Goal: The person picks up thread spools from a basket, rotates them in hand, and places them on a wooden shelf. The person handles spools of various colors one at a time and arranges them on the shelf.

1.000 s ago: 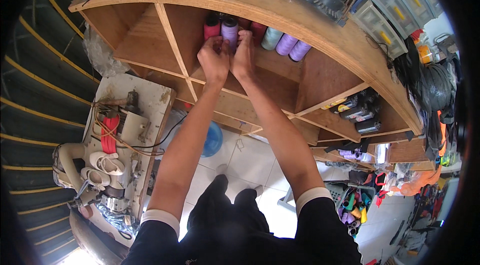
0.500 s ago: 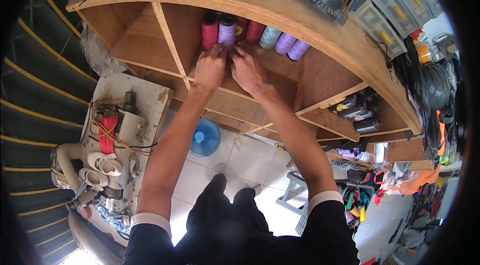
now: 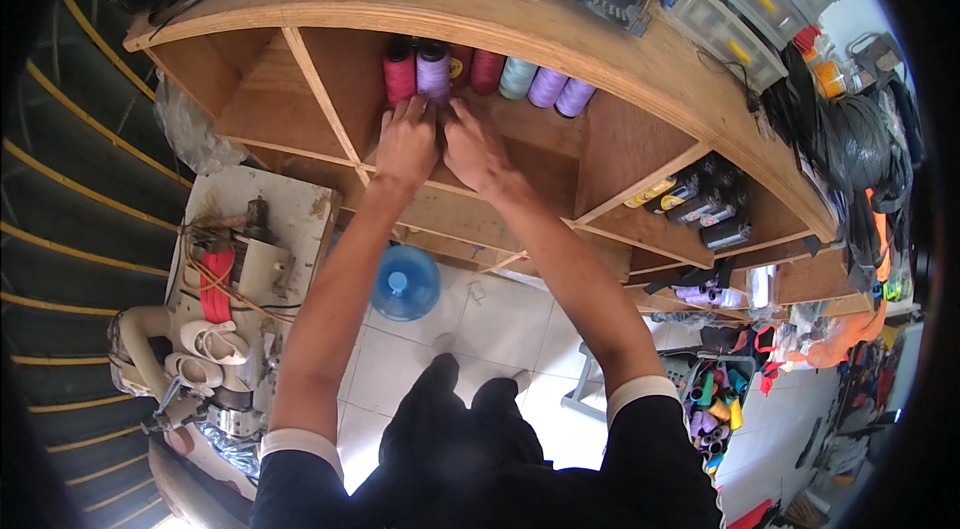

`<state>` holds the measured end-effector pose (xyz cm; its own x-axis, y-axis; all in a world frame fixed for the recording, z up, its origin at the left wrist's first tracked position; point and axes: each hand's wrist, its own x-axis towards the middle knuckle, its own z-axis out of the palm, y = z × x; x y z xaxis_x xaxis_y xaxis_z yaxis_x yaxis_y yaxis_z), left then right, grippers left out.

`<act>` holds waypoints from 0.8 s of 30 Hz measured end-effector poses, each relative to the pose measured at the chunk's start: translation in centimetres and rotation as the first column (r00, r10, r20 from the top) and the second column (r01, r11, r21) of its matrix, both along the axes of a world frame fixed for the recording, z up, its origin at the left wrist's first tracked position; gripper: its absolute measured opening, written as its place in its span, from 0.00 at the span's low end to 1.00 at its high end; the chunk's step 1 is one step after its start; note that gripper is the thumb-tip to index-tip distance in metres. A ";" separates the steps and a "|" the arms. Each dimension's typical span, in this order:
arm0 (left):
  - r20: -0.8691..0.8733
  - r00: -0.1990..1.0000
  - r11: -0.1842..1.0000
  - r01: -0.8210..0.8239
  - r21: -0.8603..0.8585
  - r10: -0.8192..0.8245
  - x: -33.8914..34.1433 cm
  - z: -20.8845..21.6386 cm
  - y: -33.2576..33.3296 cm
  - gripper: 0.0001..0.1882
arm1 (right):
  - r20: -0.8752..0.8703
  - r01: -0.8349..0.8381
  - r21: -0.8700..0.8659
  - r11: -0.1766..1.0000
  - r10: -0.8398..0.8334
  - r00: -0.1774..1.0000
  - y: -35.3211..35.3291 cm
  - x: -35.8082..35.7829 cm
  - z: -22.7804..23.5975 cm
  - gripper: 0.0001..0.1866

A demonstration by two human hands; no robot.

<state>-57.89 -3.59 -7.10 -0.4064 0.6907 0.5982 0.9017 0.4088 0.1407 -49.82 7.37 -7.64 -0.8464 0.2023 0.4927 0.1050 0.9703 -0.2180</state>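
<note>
My left hand (image 3: 405, 146) and my right hand (image 3: 474, 146) meet at the front of a wooden shelf compartment. Their fingers are bent and pressed together just below a purple thread cone (image 3: 433, 75). Whatever lies between the fingertips is hidden or too small to make out. Left of that cone stands a crimson thread cone (image 3: 399, 81), close above my left fingers. Farther right in the same row are a dark red thread cone (image 3: 487, 72), a pale blue thread cone (image 3: 517, 78) and two more purple thread cones (image 3: 546, 88).
The curved wooden shelf (image 3: 400, 11) has further compartments, one holding dark thread cones (image 3: 712, 204). A sewing machine (image 3: 262, 264) sits on a table at the left. Below are a blue water jug (image 3: 406, 283) and a crate of colourful cones (image 3: 712, 414). Plastic drawers (image 3: 730, 29) stand atop the shelf.
The whole view has shifted slightly, so shelf and cones appear a little lower and farther left. Both hands stay together below the purple cone, fingers still bent.
</note>
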 end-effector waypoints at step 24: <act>0.193 -0.969 0.961 -0.101 0.259 -0.154 32.5 -5.9 -9.1 0.41 | 0.165 0.273 -0.714 0.644 -0.224 0.960 -15.4 35.6 -5.6 0.27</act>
<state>-25.37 -12.70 -13.00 0.1889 0.8645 -0.4657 -0.9469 0.2860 0.1469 -14.26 -8.01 -13.25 -0.7312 0.6803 0.0507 0.3545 0.4423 -0.8238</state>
